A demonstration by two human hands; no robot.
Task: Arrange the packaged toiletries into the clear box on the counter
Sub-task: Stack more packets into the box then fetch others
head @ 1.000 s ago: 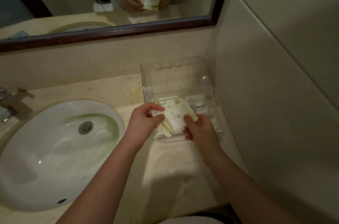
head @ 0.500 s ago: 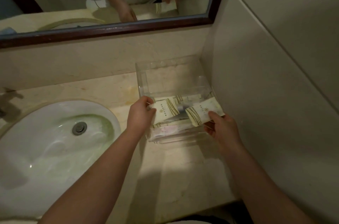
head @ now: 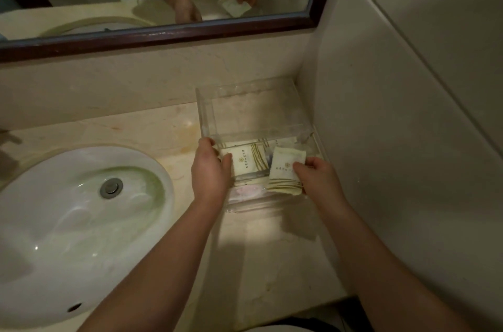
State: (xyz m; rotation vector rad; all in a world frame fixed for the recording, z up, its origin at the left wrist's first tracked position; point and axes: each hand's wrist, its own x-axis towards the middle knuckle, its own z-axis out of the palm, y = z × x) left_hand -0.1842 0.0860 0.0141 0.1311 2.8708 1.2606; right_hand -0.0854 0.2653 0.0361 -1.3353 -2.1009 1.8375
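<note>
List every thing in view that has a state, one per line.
Clear box: open on top, partly filled.
Left packet: in the box, pinched by the left hand.
Right packet: held by the right hand over the box's right side.
Sink: no water, drain stopper down.

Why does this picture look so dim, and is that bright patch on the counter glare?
Head view: the room is dim and grainy, so the print on the packet in the right hand is unreadable. The patch on the counter looks like light falling between the arm shadows, not glare. The clear box shows faint edge reflections. The wide lens bends the mirror frame.
</note>
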